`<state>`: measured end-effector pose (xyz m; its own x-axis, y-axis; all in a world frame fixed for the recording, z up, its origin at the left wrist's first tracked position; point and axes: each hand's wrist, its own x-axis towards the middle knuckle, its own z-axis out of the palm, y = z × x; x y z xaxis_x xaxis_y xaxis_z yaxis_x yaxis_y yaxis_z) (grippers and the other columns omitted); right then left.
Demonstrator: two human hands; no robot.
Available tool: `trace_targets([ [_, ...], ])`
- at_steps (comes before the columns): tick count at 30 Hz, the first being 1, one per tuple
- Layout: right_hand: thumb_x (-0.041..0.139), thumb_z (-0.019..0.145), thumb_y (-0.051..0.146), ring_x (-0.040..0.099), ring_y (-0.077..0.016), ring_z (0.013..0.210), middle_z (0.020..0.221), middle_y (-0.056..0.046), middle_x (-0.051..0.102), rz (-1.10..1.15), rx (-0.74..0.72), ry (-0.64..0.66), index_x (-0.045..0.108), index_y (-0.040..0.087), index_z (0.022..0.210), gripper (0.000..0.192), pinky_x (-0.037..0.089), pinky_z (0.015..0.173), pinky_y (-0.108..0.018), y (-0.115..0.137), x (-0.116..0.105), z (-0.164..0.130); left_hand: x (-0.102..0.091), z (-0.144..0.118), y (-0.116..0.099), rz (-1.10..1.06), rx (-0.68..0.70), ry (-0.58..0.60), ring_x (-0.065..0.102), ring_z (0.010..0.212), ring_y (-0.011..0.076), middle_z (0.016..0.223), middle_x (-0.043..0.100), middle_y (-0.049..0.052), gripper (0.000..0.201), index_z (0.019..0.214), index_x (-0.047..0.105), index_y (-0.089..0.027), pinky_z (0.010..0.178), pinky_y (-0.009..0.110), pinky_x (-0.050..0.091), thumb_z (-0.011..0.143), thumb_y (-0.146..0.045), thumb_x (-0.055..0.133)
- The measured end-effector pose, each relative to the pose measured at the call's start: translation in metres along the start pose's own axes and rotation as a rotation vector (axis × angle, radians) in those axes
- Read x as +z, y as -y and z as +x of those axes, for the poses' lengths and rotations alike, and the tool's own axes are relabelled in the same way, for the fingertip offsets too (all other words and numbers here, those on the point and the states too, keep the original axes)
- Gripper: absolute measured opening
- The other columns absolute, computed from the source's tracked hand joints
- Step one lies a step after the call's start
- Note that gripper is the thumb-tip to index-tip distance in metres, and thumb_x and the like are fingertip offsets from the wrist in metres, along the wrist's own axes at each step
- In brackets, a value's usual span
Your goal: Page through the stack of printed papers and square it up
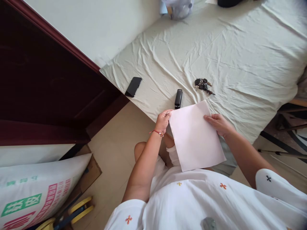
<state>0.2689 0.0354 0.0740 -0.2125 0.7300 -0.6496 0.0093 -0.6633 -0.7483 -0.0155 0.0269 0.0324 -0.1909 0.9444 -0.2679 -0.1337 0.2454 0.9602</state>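
Observation:
Between my two hands is a blank white sheet of paper (196, 139), tilted over my lap at the edge of the cloth-covered surface. My left hand (164, 120), with a red beaded bracelet at the wrist, pinches its upper left corner. On the right edge, my right hand (218, 124) grips the paper with the thumb on top; its other fingers are partly hidden behind. Just beyond the paper's top edge lies a black stapler (178, 99). A bunch of keys (203, 85) rests farther to the right, and a black phone-like object (133, 87) lies to the left.
A wrinkled pale cloth (244, 64) covers the surface. At the back stands a clear plastic bag (179, 9) with things inside. To the left are a dark red door (48, 80), a large printed white sack (48, 188) and yellow wheels (81, 206) on the floor.

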Motion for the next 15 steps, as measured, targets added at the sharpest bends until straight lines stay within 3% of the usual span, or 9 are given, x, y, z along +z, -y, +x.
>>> trace_targets([
  [4,0.082,0.088,0.033,0.07,-0.0197,0.05,0.069,-0.009,0.077,-0.005,0.017,-0.028,0.073,0.017,0.074,0.023,0.058,0.045,-0.027,0.001,0.0,0.002,-0.005,0.016,-0.006,0.233,-0.099,-0.025,0.063,0.065,0.0146,0.07,0.071,0.001,0.009,0.082,0.074,-0.016,0.064,0.026,0.049,0.082,-0.025,0.072],
  [7,0.079,0.089,0.028,0.071,-0.0189,0.052,0.072,-0.009,0.078,0.025,0.016,-0.041,0.074,0.017,0.075,0.018,0.059,0.048,-0.026,0.002,-0.001,0.005,-0.005,0.03,-0.009,0.407,-0.101,-0.04,0.059,0.06,0.0138,0.067,0.069,0.0,0.006,0.077,0.073,-0.017,0.059,0.025,0.046,0.081,-0.021,0.071],
  [11,0.076,0.089,0.022,0.072,-0.0184,0.055,0.073,-0.008,0.079,0.063,0.028,-0.103,0.072,0.018,0.073,0.017,0.06,0.051,-0.025,0.003,-0.001,0.01,-0.002,0.053,-0.008,0.56,-0.015,-0.051,0.061,0.065,0.0152,0.067,0.069,0.0,0.004,0.073,0.074,-0.018,0.064,0.026,0.047,0.077,-0.018,0.075],
  [15,0.079,0.086,0.024,0.075,-0.0224,0.061,0.074,-0.009,0.079,0.069,0.002,-0.12,0.072,0.021,0.078,0.011,0.063,0.054,-0.029,0.002,-0.002,0.016,0.005,0.067,-0.008,0.521,0.008,-0.087,0.063,0.067,0.0164,0.068,0.07,0.001,0.008,0.072,0.071,-0.018,0.073,0.029,0.049,0.072,-0.015,0.078],
])
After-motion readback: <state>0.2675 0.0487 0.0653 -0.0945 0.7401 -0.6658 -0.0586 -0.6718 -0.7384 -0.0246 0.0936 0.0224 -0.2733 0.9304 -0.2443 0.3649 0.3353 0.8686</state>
